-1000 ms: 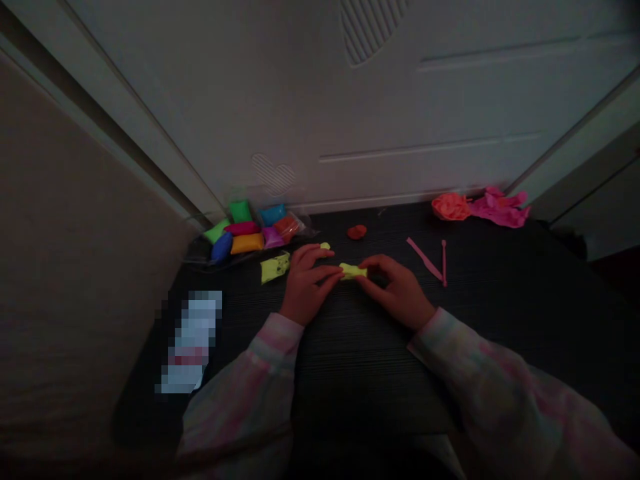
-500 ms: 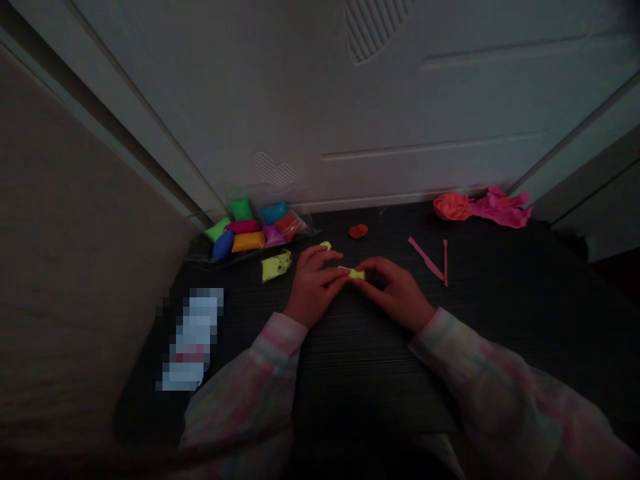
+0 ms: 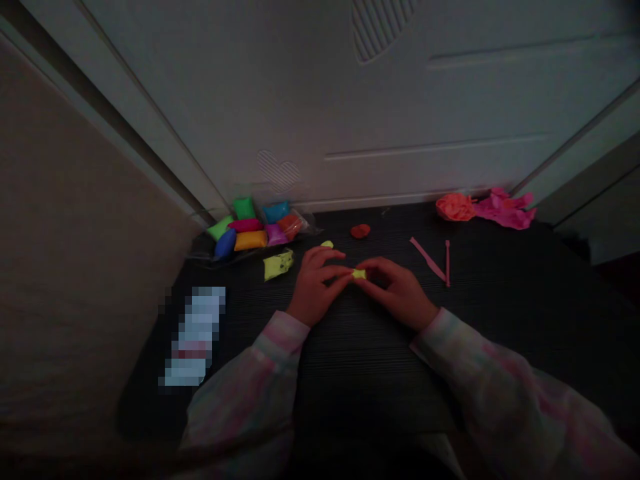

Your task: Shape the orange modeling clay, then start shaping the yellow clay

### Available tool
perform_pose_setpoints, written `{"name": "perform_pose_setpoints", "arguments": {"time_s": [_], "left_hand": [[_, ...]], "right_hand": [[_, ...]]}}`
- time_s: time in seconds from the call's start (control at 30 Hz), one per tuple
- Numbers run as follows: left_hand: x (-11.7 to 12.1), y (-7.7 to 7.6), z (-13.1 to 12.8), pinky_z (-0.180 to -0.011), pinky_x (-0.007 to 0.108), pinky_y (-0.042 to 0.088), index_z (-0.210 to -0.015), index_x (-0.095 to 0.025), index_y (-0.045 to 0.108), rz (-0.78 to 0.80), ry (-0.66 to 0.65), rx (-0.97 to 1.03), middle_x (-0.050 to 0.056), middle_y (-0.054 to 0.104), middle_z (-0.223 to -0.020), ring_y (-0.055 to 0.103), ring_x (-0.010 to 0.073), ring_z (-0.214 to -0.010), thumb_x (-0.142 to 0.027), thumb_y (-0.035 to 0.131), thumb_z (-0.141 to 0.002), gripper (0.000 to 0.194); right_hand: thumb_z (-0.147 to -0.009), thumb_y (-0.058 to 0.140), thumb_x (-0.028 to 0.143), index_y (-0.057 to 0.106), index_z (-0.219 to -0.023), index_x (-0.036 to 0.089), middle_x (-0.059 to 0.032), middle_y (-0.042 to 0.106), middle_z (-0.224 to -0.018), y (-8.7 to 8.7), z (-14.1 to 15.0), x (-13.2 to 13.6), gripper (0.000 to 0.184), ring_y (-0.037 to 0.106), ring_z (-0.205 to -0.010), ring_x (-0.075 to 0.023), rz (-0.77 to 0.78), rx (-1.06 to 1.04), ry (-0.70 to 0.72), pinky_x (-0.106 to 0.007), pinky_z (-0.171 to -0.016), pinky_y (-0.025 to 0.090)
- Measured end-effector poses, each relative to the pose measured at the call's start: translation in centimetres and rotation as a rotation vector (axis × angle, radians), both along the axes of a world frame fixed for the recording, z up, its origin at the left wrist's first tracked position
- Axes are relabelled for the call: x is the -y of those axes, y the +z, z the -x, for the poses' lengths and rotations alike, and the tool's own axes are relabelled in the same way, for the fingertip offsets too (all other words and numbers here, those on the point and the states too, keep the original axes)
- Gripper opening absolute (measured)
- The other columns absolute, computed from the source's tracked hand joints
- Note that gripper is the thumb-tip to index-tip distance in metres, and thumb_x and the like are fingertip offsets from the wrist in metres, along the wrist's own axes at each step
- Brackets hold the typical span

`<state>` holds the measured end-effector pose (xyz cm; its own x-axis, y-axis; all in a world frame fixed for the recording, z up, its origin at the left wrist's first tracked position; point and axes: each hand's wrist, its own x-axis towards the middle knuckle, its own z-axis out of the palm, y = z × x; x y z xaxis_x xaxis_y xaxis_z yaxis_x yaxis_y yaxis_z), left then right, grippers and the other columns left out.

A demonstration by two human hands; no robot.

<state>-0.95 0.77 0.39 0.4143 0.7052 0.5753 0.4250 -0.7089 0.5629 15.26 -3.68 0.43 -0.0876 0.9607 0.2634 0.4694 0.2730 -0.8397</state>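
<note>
A small lump of yellow clay (image 3: 359, 273) is pinched between both my hands over the dark mat (image 3: 350, 360). My left hand (image 3: 315, 287) presses it from the left with closed fingertips. My right hand (image 3: 397, 290) grips it from the right, fingers curled. Another tiny yellow bit (image 3: 327, 245) lies just beyond my left fingers. A yellow clay packet (image 3: 278, 264) lies to the left of my left hand.
A clear bag of several coloured clay packs (image 3: 253, 228) sits at the back left. A red clay blob (image 3: 359, 231), two pink modelling tools (image 3: 436, 261), an orange lump (image 3: 454, 207) and a pink crumpled wrapper (image 3: 505, 208) lie near the white door (image 3: 350, 120).
The yellow clay has been squeezed shorter: my two hands have moved closer together, so less of it shows between the fingertips.
</note>
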Motion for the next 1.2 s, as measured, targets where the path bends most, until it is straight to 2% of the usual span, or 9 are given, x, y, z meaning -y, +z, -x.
{"name": "perform_pose_setpoints", "arguments": {"time_s": [0.13, 0.33, 0.43, 0.67, 0.83, 0.97, 1.07, 1.13, 1.2], "left_hand": [[-0.03, 0.00, -0.01, -0.088, 0.040, 0.037, -0.078, -0.021, 0.065, 0.055, -0.004, 0.026, 0.004, 0.059, -0.096, 0.046, 0.0177, -0.097, -0.024, 0.061, -0.067, 0.013], [-0.03, 0.12, -0.03, -0.087, 0.040, 0.037, -0.070, -0.021, 0.066, 0.212, 0.009, 0.052, 0.003, 0.060, -0.093, 0.047, 0.0174, -0.096, -0.025, 0.060, -0.067, 0.007], [0.05, 0.27, -0.11, -0.087, 0.041, 0.037, -0.076, -0.022, 0.066, 0.268, 0.002, 0.054, 0.003, 0.059, -0.099, 0.048, 0.0177, -0.097, -0.025, 0.061, -0.067, 0.011], [0.20, 0.17, -0.34, -0.088, 0.041, 0.036, -0.071, -0.023, 0.067, 0.302, -0.003, 0.086, 0.002, 0.061, -0.096, 0.047, 0.0177, -0.098, -0.024, 0.061, -0.066, 0.007], [0.30, 0.20, -0.36, -0.090, 0.041, 0.035, -0.078, -0.024, 0.066, 0.306, -0.034, 0.088, 0.003, 0.058, -0.105, 0.045, 0.0180, -0.101, -0.023, 0.062, -0.066, 0.013], [0.34, 0.18, -0.32, -0.093, 0.042, 0.032, -0.073, -0.023, 0.066, 0.344, -0.044, 0.110, 0.002, 0.059, -0.104, 0.044, 0.0187, -0.104, -0.024, 0.062, -0.065, 0.009], [0.12, -0.15, -0.22, -0.093, 0.041, 0.032, -0.091, -0.025, 0.062, 0.493, -0.075, 0.280, 0.003, 0.050, -0.118, 0.042, 0.0193, -0.110, -0.029, 0.059, -0.068, 0.024], [-0.06, -0.45, -0.22, -0.090, 0.039, 0.036, -0.111, -0.027, 0.049, 0.634, -0.115, 0.467, 0.005, 0.042, -0.126, 0.042, 0.0186, -0.111, -0.032, 0.053, -0.073, 0.039], [-0.11, -0.68, -0.38, -0.087, 0.037, 0.039, -0.120, -0.027, 0.038, 0.762, -0.157, 0.589, 0.008, 0.040, -0.127, 0.045, 0.0180, -0.108, -0.030, 0.054, -0.072, 0.051]], "right_hand": [[-0.070, 0.058, 0.028, 0.052, -0.096, 0.020, -0.0024, 0.056, -0.085, -0.25, 0.01, -0.12, 0.027, 0.055, -0.076, -0.0128, 0.039, -0.071, 0.036, -0.029, -0.071, 0.048], [-0.071, 0.058, 0.027, 0.052, -0.096, 0.021, -0.0023, 0.058, -0.086, -0.42, 0.03, -0.14, 0.027, 0.057, -0.077, -0.0135, 0.044, -0.060, 0.059, -0.031, -0.072, 0.049], [-0.070, 0.058, 0.027, 0.051, -0.098, 0.021, -0.0026, 0.059, -0.086, -0.36, 0.15, -0.11, 0.029, 0.058, -0.076, -0.0137, 0.071, -0.099, 0.044, -0.032, -0.072, 0.050], [-0.069, 0.060, 0.026, 0.050, -0.099, 0.020, -0.0026, 0.060, -0.085, -0.44, 0.24, -0.09, 0.032, 0.058, -0.076, -0.0134, 0.077, -0.110, 0.044, -0.032, -0.073, 0.050], [-0.069, 0.060, 0.025, 0.050, -0.097, 0.020, -0.0026, 0.059, -0.085, -0.31, 0.35, -0.06, 0.030, 0.058, -0.076, -0.0128, 0.085, -0.130, 0.037, -0.032, -0.073, 0.050], [-0.067, 0.061, 0.024, 0.048, -0.102, 0.021, -0.0024, 0.060, -0.086, -0.41, 0.47, 0.00, 0.037, 0.059, -0.078, -0.0131, 0.112, -0.207, 0.055, -0.033, -0.075, 0.049], [-0.066, 0.063, 0.025, 0.049, -0.099, 0.022, -0.0017, 0.060, -0.087, -0.42, 0.44, -0.18, 0.036, 0.059, -0.080, -0.0130, 0.152, -0.336, 0.036, -0.032, -0.077, 0.049], [-0.065, 0.063, 0.026, 0.052, -0.093, 0.022, -0.0009, 0.061, -0.085, -0.27, 0.35, -0.42, 0.030, 0.059, -0.079, -0.0125, 0.187, -0.444, -0.001, -0.031, -0.076, 0.049], [-0.065, 0.063, 0.028, 0.053, -0.087, 0.022, -0.0001, 0.062, -0.082, -0.05, 0.25, -0.66, 0.025, 0.060, -0.076, -0.0118, 0.211, -0.532, -0.044, -0.030, -0.075, 0.049]]}}
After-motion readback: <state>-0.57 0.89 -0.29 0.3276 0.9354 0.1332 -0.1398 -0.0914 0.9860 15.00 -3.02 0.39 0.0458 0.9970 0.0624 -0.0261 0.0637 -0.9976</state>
